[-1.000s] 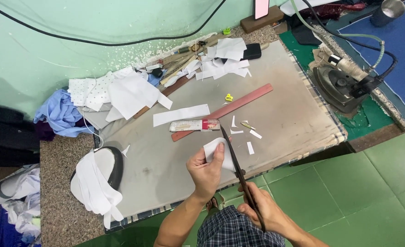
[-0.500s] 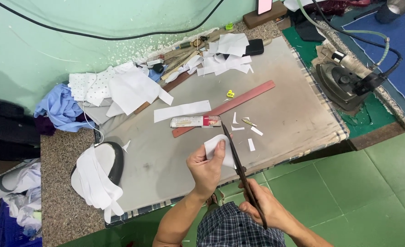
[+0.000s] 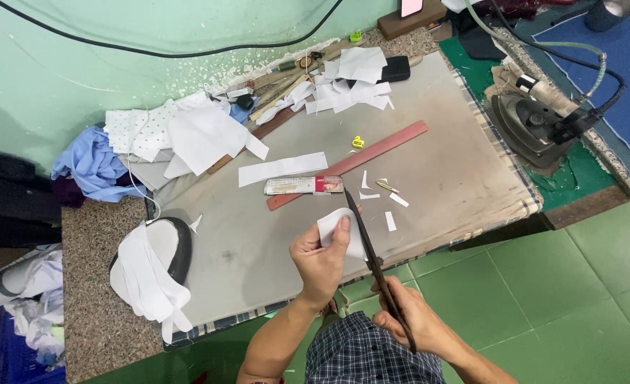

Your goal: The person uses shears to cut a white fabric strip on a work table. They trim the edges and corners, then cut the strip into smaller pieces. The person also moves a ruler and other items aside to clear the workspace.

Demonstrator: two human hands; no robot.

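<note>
The fingers (image 3: 336,231) of the left hand (image 3: 320,259) pinch a small white piece of fabric (image 3: 343,231), thumb on the near face, holding it up above the front edge of the grey padded worktable (image 3: 457,178). The right hand (image 3: 411,320) is clenched around the handles of a pair of long dark scissors (image 3: 372,256); their blades run up along the right edge of the white piece and touch it, the tip pointing away towards the table.

Just beyond the scissor tip, on the table, lie a few thin white offcuts (image 3: 393,210) and a flat, white-and-red rectangular box (image 3: 302,185), which rests against a long reddish-brown wooden ruler (image 3: 372,156) set on a slant. A white rectangular strip of fabric (image 3: 283,168) lies beside the box. Farther back, loose white cut pieces (image 3: 354,82) are heaped near the wall, and more white cloth (image 3: 201,135) is piled at the left rear beside a crumpled blue garment (image 3: 91,163). At the table's left front corner, white pieces (image 3: 144,277) are draped over a dark rounded pressing form. To the right, a heavy steam iron (image 3: 535,121) with a hose sits on a green pad.
</note>
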